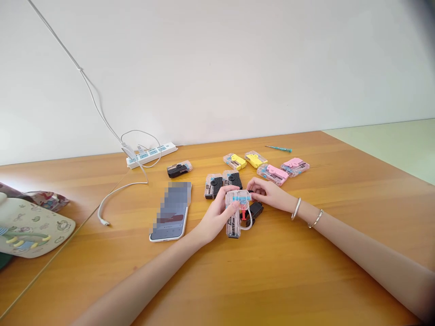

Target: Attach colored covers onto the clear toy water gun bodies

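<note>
My left hand grips a clear plastic toy water gun with blue and red inner parts. My right hand holds the gun's upper end from the other side, its fingertips hiding part of it. A black plastic piece lies just under the gun, partly hidden. Close beyond my hands stand two clear toys with black parts. Yellow-topped clear toys and pink-topped ones lie further back. Another black-and-clear toy rests further left.
A phone with a blurred screen lies left of my hands on the wooden table. A white power strip with white cables sits by the wall. A teal screwdriver lies at the back. Printed fabric sits far left.
</note>
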`<action>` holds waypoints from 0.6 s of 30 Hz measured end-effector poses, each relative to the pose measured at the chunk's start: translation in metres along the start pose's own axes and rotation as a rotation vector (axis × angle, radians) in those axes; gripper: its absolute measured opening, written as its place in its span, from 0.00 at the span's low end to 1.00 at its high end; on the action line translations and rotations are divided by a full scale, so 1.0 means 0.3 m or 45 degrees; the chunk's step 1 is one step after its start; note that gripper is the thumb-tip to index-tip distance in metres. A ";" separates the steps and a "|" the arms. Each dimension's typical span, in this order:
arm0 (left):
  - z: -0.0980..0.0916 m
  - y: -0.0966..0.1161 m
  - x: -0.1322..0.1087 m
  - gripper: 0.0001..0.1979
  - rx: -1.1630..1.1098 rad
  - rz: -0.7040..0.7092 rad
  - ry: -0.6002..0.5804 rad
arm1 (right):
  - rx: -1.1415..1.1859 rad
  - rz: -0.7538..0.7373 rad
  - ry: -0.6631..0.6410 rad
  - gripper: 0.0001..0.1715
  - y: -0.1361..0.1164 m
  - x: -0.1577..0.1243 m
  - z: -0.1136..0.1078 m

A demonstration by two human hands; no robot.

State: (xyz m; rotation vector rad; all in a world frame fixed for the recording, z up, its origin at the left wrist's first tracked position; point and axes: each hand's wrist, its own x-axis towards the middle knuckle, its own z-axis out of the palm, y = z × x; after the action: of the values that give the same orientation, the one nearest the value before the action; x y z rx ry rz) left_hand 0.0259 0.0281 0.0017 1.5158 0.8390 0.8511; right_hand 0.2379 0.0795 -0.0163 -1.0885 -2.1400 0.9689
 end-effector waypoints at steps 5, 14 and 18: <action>-0.034 0.065 -0.013 0.15 0.259 -0.098 -0.179 | 0.126 -0.021 -0.044 0.07 0.020 0.008 -0.007; -0.067 0.056 -0.095 0.12 1.046 -0.160 -0.023 | 0.176 -0.020 0.062 0.07 0.021 0.012 0.001; -0.053 0.035 -0.090 0.11 1.279 0.025 -0.037 | 0.146 -0.028 0.126 0.06 0.028 0.020 0.015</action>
State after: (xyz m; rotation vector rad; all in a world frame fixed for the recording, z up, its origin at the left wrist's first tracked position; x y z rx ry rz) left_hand -0.0005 0.0109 0.0119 2.3844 1.3308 0.3992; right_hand 0.2353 0.0864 -0.0246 -1.0335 -1.9878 0.9945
